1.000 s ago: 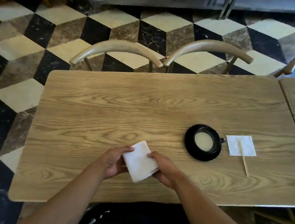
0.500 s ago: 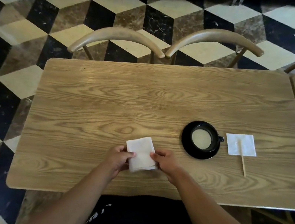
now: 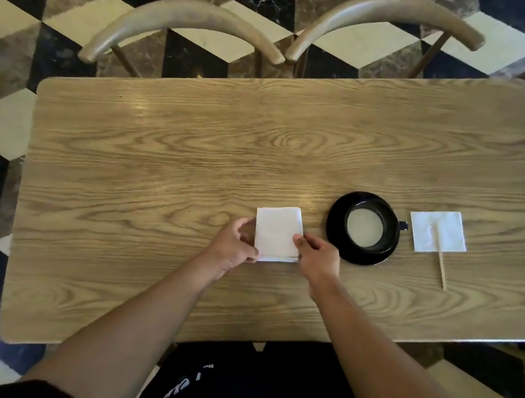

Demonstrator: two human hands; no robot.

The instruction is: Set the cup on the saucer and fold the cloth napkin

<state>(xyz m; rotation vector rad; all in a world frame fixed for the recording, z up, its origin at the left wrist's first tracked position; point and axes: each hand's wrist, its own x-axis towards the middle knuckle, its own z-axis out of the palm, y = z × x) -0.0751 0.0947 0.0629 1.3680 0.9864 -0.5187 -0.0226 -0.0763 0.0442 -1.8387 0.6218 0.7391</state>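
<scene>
The folded white napkin [image 3: 278, 232] lies flat on the table [image 3: 156, 163] between both hands, long side pointing away, with the left hand [image 3: 235, 246] and right hand [image 3: 317, 256] each pinching a side edge, just left of the cup [image 3: 365, 225] on its saucer [image 3: 338, 236].

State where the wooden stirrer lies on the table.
In the head view, the wooden stirrer lies right of the cup, its upper end on the small paper napkin.

Table [image 3: 189, 169] grained wood, slight sheen; napkin [image 3: 278, 232] white matt cloth; saucer [image 3: 337, 239] glossy black.
</scene>
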